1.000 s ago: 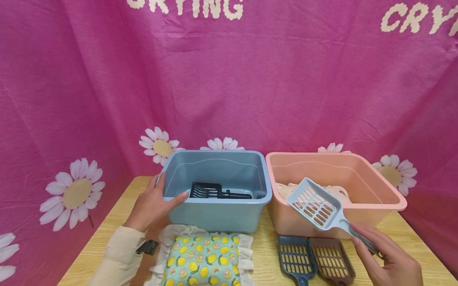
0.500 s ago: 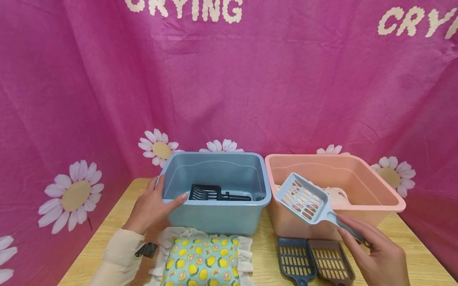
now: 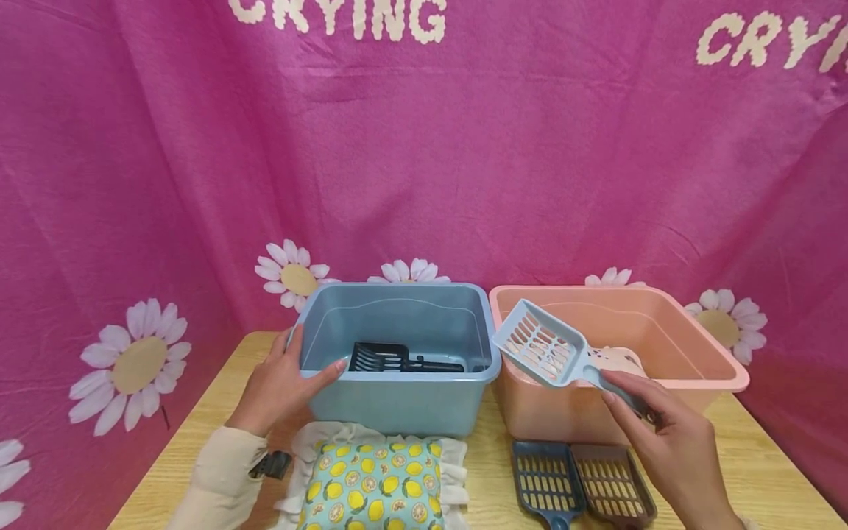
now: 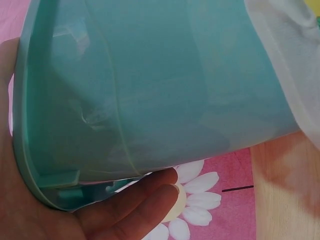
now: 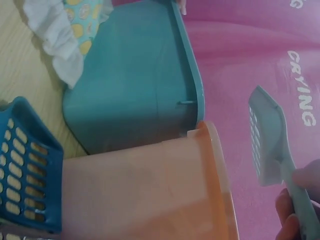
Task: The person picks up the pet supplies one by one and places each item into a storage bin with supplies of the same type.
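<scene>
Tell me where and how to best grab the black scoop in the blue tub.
Probably by the slim handle, coming from above: the black scoop lies low inside the blue tub, walls all round, slotted head left, handle pointing right.

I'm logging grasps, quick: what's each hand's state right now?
Left hand: holding the blue bin by its rim.
Right hand: holding the light blue scoop by its handle.

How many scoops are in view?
4: light blue one in the right hand, black one in the blue bin, navy one and brown one on the table. More may be hidden.
</scene>
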